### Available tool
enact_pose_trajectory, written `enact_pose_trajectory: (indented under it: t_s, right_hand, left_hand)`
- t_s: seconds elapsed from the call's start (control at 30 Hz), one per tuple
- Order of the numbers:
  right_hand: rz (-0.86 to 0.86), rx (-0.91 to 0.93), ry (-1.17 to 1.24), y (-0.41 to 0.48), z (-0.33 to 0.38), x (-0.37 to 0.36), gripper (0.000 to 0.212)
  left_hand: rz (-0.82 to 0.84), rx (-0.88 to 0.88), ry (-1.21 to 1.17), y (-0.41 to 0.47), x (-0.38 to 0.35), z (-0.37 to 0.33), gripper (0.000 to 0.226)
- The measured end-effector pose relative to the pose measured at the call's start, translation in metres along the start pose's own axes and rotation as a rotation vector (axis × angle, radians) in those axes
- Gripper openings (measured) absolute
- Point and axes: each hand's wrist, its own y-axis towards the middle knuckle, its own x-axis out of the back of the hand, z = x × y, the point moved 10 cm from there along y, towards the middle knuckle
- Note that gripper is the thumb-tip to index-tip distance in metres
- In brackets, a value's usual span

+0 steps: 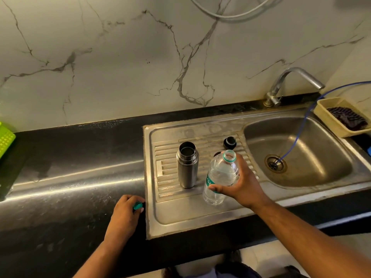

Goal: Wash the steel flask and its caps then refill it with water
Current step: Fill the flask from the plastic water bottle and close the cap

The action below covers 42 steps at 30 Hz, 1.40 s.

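Note:
The steel flask (187,165) stands upright and uncapped on the ribbed drainboard (170,177) of the sink. A black flask cap (230,142) lies behind it on the drainboard; a second dark cap is mostly hidden behind the plastic bottle. My right hand (241,183) grips a clear plastic water bottle (219,177), open at the top and upright, just right of the flask. My left hand (125,215) rests on the black counter by the sink's left edge and holds the bottle's small green cap (137,205).
The sink basin (297,157) lies to the right with a drain and a thin blue hose (301,125) running into it. A steel tap (291,83) stands behind. A beige tray with a dark cloth (341,117) sits far right; a green basket (6,137) far left.

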Motion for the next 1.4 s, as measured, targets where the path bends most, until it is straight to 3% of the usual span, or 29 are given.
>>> enact_pose_trajectory:
  t_s: [0.17,0.4,0.57,0.63,0.73,0.8,0.9,1.03,1.13,1.2,1.3,1.4]
  right_hand:
    - [-0.02,0.034,-0.016,-0.007,0.01,0.002,0.105]
    - [0.01,-0.02,-0.044,-0.016,0.01,0.01,0.13]
    - [0.064,0.037,-0.168,-0.019,0.032,0.039,0.137]
    - [0.021,0.098,-0.164,-0.02,0.052,0.063,0.129]
    - [-0.081,0.157,-0.109,-0.019,0.089,0.1,0.085]
    - [0.003,0.131,-0.095,-0.011,0.11,0.098,0.061]
    - [0.142,0.11,-0.098,-0.003,0.127,0.079,0.042]
    - [0.109,0.133,-0.177,0.005,0.132,0.083,0.039]
    - [0.189,0.17,-0.29,0.012,0.133,0.087,0.042]
    - [0.289,0.248,-0.395,0.015,0.14,0.076,0.038]
    - [0.415,0.316,-0.556,0.018,0.144,0.054,0.035]
    - [0.463,0.32,-0.662,0.024,0.144,0.043,0.037]
  left_hand:
    - [0.036,-0.179,-0.191,-0.009,0.002,-0.063,0.031]
    - [0.13,-0.46,-0.585,-0.047,0.015,-0.209,0.028]
    - [-0.017,-0.59,-0.853,-0.06,0.056,-0.286,0.029]
    - [-0.093,-0.605,-0.825,-0.059,0.067,-0.301,0.033]
    - [-0.184,-0.61,-0.647,-0.054,0.071,-0.317,0.046]
    - [-0.214,-0.582,-0.62,-0.051,0.067,-0.319,0.056]
    - [-0.257,-0.53,-0.63,-0.046,0.061,-0.319,0.066]
    - [-0.266,-0.463,-0.565,-0.03,0.044,-0.309,0.082]
    - [-0.133,-0.418,-0.352,-0.017,0.007,-0.297,0.104]
    - [-0.064,-0.421,-0.258,-0.013,-0.015,-0.292,0.1]
    - [-0.036,-0.37,-0.334,-0.007,-0.028,-0.288,0.079]
    - [-0.029,-0.384,-0.359,-0.002,-0.03,-0.289,0.073]
